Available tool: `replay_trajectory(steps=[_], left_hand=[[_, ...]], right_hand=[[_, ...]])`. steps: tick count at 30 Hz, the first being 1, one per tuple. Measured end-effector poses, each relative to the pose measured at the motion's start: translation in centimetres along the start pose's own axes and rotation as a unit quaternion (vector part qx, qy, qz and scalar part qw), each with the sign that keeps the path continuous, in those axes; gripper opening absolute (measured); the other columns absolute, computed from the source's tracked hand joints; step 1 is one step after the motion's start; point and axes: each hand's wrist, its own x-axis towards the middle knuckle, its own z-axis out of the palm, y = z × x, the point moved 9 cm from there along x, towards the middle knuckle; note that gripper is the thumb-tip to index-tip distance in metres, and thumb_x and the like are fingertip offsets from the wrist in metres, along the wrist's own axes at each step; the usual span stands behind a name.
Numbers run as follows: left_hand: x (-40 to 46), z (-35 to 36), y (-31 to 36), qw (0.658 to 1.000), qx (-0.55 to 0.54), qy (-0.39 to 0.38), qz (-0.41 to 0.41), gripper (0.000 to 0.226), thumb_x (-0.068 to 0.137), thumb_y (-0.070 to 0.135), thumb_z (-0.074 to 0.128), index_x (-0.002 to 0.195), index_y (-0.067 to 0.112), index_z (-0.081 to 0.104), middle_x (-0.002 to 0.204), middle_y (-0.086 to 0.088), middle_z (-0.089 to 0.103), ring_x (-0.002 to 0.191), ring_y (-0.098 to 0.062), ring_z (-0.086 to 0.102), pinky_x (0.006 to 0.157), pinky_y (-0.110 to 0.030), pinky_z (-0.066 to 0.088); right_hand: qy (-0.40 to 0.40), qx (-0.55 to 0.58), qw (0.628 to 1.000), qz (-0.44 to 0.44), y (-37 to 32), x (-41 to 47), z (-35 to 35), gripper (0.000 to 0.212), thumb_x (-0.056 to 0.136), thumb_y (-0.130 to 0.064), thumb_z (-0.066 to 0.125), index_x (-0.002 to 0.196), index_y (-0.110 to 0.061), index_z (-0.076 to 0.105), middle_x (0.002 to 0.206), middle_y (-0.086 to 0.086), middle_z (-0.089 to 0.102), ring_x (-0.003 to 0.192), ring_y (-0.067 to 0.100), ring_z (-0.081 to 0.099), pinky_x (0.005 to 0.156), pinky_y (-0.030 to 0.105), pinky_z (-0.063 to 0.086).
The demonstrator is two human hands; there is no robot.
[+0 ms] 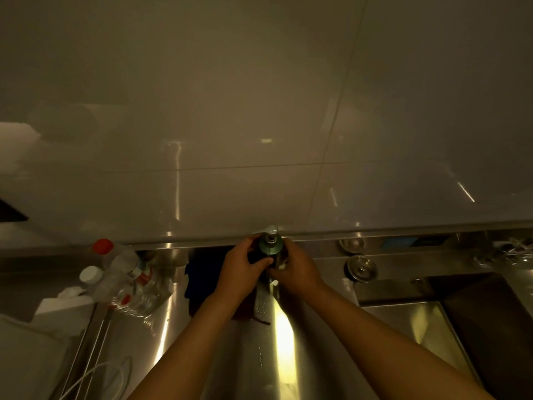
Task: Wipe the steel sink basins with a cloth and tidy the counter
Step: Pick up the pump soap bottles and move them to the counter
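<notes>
Two bare forearms rise from the lower edge of the frame and meet at its centre, above the brushed steel sink basin that fills the lower middle. A second steel basin lies at lower right, past a narrow divider. Glossy beige wall tiles occupy the whole upper half.

Left hand and right hand both curl round a dark green pump dispenser bottle with a silver nozzle, which stands on the steel ledge behind the basins. The two-handed grip probably steadies the bottle while it is lifted or wiped round, part of tidying the counter.

A dark blue cloth hangs just left of and below the left hand, draped against the basin's back wall; whether the left fingers also pinch it cannot be told. A darker reddish fold shows beneath the left wrist.

At centre left, clear plastic bottles, one with a red cap and one with a white cap, stand clustered on the counter, well apart from the hands. Two round steel drain stoppers rest on the ledge to the right. A white cable loops at lower left.
</notes>
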Motion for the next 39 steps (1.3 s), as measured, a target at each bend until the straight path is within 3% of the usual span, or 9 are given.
replay_trajectory(steps=[9,12,15,22,26,31,34,38,39], left_hand=[[1.4,-0.8,-0.8,1.000,0.005,-0.012,0.001,0.060,0.086,0.012,0.081,0.137,0.034,0.058,0.131,0.011,0.067,0.126,-0.005,0.059,0.106,-0.023,0.047],[1.3,-0.8,-0.9,1.000,0.010,-0.015,0.004,0.060,0.088,0.013,0.080,0.141,0.029,0.057,0.135,0.008,0.065,0.129,-0.008,0.058,0.110,-0.031,0.047],[1.0,-0.7,-0.8,0.999,0.028,-0.029,0.000,0.065,0.090,0.018,0.079,0.146,0.031,0.049,0.140,0.008,0.061,0.133,-0.010,0.054,0.113,-0.034,0.045],[-1.6,-2.9,-1.7,0.999,0.001,-0.018,-0.032,0.087,0.090,0.024,0.080,0.161,0.032,0.029,0.161,0.012,0.038,0.144,-0.011,0.039,0.114,-0.033,0.038],[-3.3,-4.7,-1.6,1.000,-0.006,-0.008,-0.030,0.085,0.088,0.029,0.081,0.159,0.032,0.033,0.159,0.013,0.038,0.144,-0.011,0.040,0.113,-0.034,0.040],[-5.1,-8.0,0.8,0.998,0.044,0.023,0.031,0.083,0.086,0.038,0.082,0.155,0.038,0.037,0.148,0.021,0.037,0.141,-0.008,0.039,0.115,-0.036,0.038],[-6.0,-9.5,3.8,0.993,0.066,0.041,0.090,0.081,0.086,0.042,0.081,0.153,0.045,0.035,0.146,0.027,0.034,0.137,0.001,0.035,0.115,-0.031,0.034],[-7.3,-10.3,8.8,0.982,0.096,0.050,0.153,0.084,0.086,0.047,0.080,0.155,0.045,0.032,0.155,0.020,0.035,0.142,-0.005,0.035,0.117,-0.033,0.032],[-7.6,-10.3,10.2,0.979,0.106,0.048,0.168,0.087,0.085,0.048,0.081,0.156,0.043,0.031,0.158,0.016,0.034,0.145,-0.008,0.034,0.119,-0.034,0.031]], right_hand=[[0.032,0.002,0.999,0.008,0.4,1.0,1.3,0.053,0.067,-0.037,0.081,0.114,-0.044,0.057,0.099,-0.027,0.063,0.089,-0.011,0.061,0.070,0.009,0.044],[0.041,0.001,0.999,0.003,0.2,0.7,1.4,0.048,0.069,-0.039,0.079,0.110,-0.044,0.055,0.094,-0.032,0.058,0.086,-0.019,0.056,0.067,0.006,0.040],[0.051,0.013,0.999,0.004,0.1,0.5,1.5,0.044,0.070,-0.040,0.076,0.110,-0.040,0.058,0.097,-0.026,0.064,0.089,-0.010,0.061,0.072,0.014,0.047],[0.033,0.004,0.999,0.039,1.8,-0.6,1.7,0.077,0.064,-0.042,0.091,0.130,-0.033,0.053,0.122,-0.010,0.064,0.107,0.010,0.065,0.087,0.036,0.058],[0.055,0.004,0.998,0.036,1.5,-2.9,1.0,0.075,0.067,-0.048,0.087,0.131,-0.043,0.048,0.123,-0.020,0.057,0.110,0.004,0.060,0.085,0.025,0.054],[0.080,0.008,0.995,0.053,0.8,-6.6,-2.0,0.098,0.068,-0.040,0.087,0.152,-0.029,0.039,0.150,-0.004,0.045,0.133,0.015,0.048,0.102,0.031,0.048],[0.111,-0.004,0.993,0.023,-1.5,-9.1,-5.6,0.100,0.063,-0.057,0.077,0.151,-0.039,0.033,0.150,-0.009,0.042,0.134,0.009,0.044,0.099,0.019,0.041],[0.145,-0.043,0.988,-0.019,-5.1,-12.4,-11.0,0.096,0.074,-0.050,0.080,0.154,-0.039,0.030,0.157,-0.008,0.035,0.142,0.009,0.039,0.113,0.027,0.041],[0.157,-0.044,0.986,-0.027,-6.0,-13.2,-12.6,0.094,0.076,-0.050,0.079,0.154,-0.044,0.027,0.157,-0.013,0.032,0.141,0.003,0.038,0.111,0.019,0.039]])
